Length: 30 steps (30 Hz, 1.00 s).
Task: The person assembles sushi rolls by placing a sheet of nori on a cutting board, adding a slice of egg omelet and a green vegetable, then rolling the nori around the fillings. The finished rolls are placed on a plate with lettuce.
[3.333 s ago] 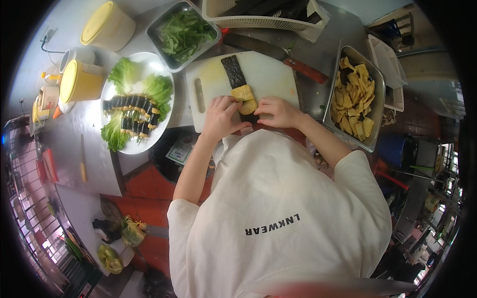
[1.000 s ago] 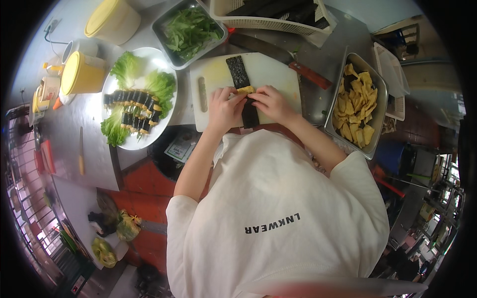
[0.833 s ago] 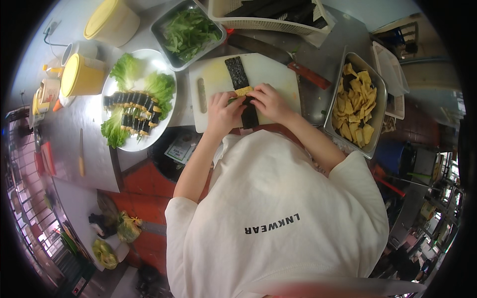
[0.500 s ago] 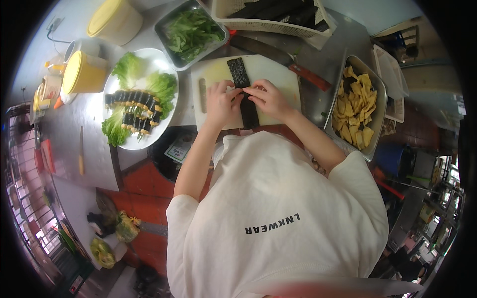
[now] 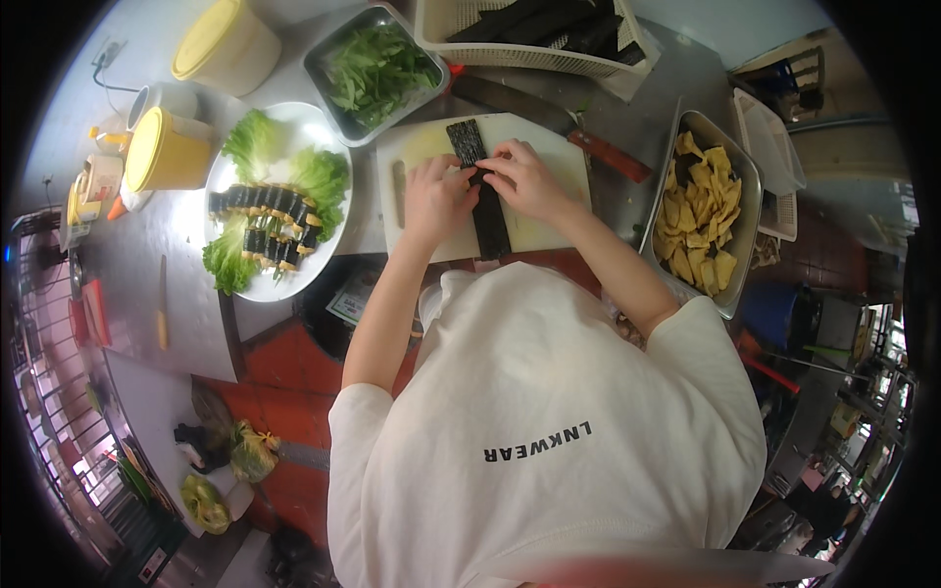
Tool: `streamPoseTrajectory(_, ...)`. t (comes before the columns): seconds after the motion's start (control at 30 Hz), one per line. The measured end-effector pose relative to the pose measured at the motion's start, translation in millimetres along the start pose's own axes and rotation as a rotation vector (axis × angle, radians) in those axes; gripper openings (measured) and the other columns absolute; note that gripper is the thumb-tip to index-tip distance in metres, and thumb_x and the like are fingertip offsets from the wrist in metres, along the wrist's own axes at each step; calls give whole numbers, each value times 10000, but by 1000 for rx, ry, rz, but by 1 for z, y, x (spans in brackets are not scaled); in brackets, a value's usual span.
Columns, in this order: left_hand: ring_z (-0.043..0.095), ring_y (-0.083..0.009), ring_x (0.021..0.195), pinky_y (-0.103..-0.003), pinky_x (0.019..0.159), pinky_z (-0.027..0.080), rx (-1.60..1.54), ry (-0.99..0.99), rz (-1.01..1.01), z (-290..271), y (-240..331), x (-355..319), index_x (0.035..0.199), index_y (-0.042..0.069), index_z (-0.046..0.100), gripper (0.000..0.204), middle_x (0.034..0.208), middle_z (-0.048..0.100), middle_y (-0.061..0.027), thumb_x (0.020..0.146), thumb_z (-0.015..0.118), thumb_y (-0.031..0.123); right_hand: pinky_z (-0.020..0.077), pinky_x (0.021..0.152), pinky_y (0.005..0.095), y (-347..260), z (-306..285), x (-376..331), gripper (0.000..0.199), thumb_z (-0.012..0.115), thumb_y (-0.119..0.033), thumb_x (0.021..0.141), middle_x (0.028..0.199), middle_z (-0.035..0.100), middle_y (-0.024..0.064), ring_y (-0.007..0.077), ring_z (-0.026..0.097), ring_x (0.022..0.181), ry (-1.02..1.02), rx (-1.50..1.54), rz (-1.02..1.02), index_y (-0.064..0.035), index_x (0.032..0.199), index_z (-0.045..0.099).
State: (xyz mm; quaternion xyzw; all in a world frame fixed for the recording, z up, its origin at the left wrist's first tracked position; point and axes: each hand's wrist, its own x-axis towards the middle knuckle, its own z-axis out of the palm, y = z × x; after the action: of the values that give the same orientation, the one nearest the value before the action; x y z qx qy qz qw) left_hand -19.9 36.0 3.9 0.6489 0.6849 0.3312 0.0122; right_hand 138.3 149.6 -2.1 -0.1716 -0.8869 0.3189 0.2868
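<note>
A long black seaweed strip [image 5: 493, 231] lies lengthwise on the white cutting board [image 5: 549, 145], its near end at the board's front edge. My left hand [image 5: 438, 203] and my right hand [image 5: 527, 184] meet over the strip's middle, fingertips pinched together on the seaweed. Whatever is folded between those fingers is hidden. To the left, a white plate [image 5: 328, 245] carries lettuce leaves [image 5: 319, 176] and short seaweed-wrapped rolls [image 5: 267, 202] with tan ends, set in rows.
Beyond the board stand a metal tray of green leaves [image 5: 377, 78] and a white basket [image 5: 588, 61] of dark seaweed sheets. A cleaver [image 5: 608, 157] lies across the board's far right. Yellowish flat pieces [image 5: 701, 216] fill a tray at right. A small knife [image 5: 163, 304] lies left.
Both hands have shifted slightly away from me along the strip. The tan bit that showed under my right fingers is now covered.
</note>
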Motion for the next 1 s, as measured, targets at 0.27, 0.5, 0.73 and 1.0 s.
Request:
streamPoseTrajectory(0.27, 561, -279, 1004, -404, 841, 422, -23, 31, 41, -2, -13, 15, 957, 127, 718, 311, 1136, 596, -80, 658, 770, 195, 427, 879, 380, 9, -3, 13, 223, 680, -157, 799, 979, 580, 68, 262, 530, 987, -108, -112, 7, -86, 1010, 685)
streamPoseTrajectory(0.5, 568, -278, 992, -406, 846, 425, -58, 14, 43, 1, -25, 17, 956, 128, 716, 288, 1157, 597, -75, 677, 766, 179, 427, 873, 386, 17, -2, 27, 209, 702, -157, 778, 977, 583, 62, 259, 530, 988, -81, -51, 0, -85, 974, 698)
streamPoseTrajectory(0.73, 575, -246, 953, -387, 829, 427, 9, 47, 28, 6, -29, 30, 942, 126, 725, 226, 1100, 601, -43, 719, 742, 159, 442, 841, 385, 31, 0, 35, 211, 713, -152, 762, 931, 589, 41, 255, 543, 957, -80, -59, -11, -104, 968, 710)
streamPoseTrajectory(1.0, 569, -245, 957, -386, 814, 426, 140, 102, 96, 2, -22, 34, 957, 119, 711, 222, 1084, 595, -42, 737, 718, 150, 459, 809, 384, 31, -4, 52, 239, 698, -147, 766, 970, 561, 60, 254, 541, 941, -48, -85, -94, -109, 1002, 692)
